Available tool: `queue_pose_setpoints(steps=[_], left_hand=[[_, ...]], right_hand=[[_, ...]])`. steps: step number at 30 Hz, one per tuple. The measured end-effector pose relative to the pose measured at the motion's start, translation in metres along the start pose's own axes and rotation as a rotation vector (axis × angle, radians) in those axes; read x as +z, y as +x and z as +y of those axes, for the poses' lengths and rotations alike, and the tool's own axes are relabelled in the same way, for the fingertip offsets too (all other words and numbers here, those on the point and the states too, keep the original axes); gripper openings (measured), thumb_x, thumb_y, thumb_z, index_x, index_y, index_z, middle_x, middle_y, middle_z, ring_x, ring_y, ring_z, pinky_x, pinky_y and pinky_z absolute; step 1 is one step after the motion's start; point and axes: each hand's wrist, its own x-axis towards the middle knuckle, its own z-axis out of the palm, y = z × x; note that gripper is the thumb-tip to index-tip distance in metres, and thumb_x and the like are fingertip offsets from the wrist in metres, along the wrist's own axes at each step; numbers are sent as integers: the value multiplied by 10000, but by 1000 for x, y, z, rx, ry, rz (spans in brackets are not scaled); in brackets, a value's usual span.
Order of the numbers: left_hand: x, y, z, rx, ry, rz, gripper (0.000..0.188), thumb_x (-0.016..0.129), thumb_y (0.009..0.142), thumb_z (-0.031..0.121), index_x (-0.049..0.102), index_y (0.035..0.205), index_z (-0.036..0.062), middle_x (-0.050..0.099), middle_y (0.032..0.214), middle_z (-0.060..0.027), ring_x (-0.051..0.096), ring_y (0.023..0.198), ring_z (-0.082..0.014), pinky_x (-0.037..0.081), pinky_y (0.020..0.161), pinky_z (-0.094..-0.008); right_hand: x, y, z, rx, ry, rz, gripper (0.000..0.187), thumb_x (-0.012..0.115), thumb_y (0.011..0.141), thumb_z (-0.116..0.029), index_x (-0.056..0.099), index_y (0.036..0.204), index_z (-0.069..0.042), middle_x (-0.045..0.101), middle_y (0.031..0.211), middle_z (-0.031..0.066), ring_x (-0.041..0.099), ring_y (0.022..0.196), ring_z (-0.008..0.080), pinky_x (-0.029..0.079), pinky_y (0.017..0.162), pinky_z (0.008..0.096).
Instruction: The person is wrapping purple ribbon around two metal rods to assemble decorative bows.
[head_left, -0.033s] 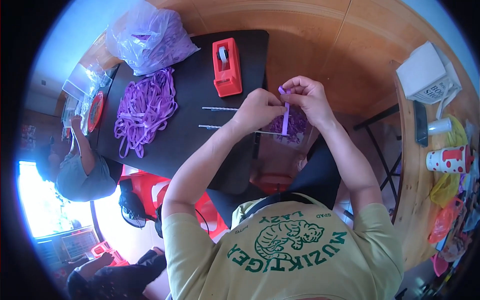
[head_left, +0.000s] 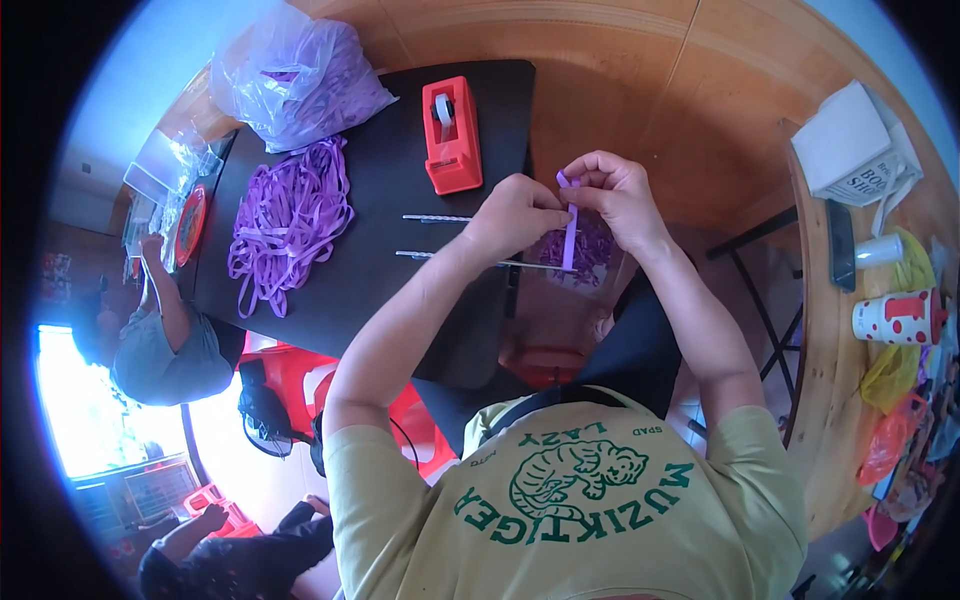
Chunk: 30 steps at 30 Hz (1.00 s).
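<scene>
A purple ribbon [head_left: 571, 243] is looped around the ends of two thin rods, the lower rod [head_left: 420, 254] and the upper rod [head_left: 425, 217], which stick out past the edge of the black table. My right hand [head_left: 618, 198] pinches the ribbon near its curled upper end. Beside it, my left hand [head_left: 515, 215] is closed, with thumb and fingertips at the same ribbon; it covers part of the upper rod. Below both hands sits a clear container of purple ribbon pieces [head_left: 590, 250], partly hidden.
On the black table [head_left: 370, 290] lie a heap of purple ribbon [head_left: 290, 215], a stuffed plastic bag [head_left: 300, 85] and a red tape dispenser [head_left: 452, 140]. A wooden table at right holds a phone [head_left: 841, 245], a spotted cup [head_left: 895, 317] and a white box [head_left: 850, 145]. Other people sit at left.
My hands and the ribbon stay nearly as they were. A person at lower left has shifted slightly.
</scene>
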Motion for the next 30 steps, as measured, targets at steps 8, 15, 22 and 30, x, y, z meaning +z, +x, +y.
queue_pose_setpoints(steps=[8, 15, 22, 30], left_hand=[[-3, 27, -1, -128, -263, -178, 119, 762, 737, 90, 713, 768, -14, 604, 623, -31, 504, 522, -76, 383, 468, -211], [-3, 41, 3, -276, -350, -182, 97, 747, 743, 63, 670, 711, 14, 593, 585, -34, 514, 457, -81, 331, 388, -183], [-2, 54, -12, -280, -443, -162, 89, 723, 764, 52, 661, 719, 6, 611, 588, -65, 548, 467, -92, 365, 387, -189], [0, 57, -13, -270, -430, -140, 79, 720, 758, 38, 663, 720, -2, 604, 579, -69, 540, 464, -99, 369, 392, -193]], right_hand=[[-6, 5, 3, -67, -21, 22, 189, 666, 765, 88, 623, 931, 7, 625, 787, 9, 587, 732, 61, 481, 677, 209], [-17, -16, 4, -856, -710, 303, 212, 613, 763, 107, 651, 934, -13, 594, 1010, 133, 603, 795, 182, 493, 736, 266], [-18, -24, 6, -985, -1046, 2, 302, 700, 652, -28, 726, 928, -146, 532, 1208, 172, 570, 950, 284, 461, 802, 388], [-20, -21, 7, -989, -1095, -41, 296, 707, 630, -34, 725, 909, -129, 519, 1253, 174, 543, 1015, 294, 441, 830, 383]])
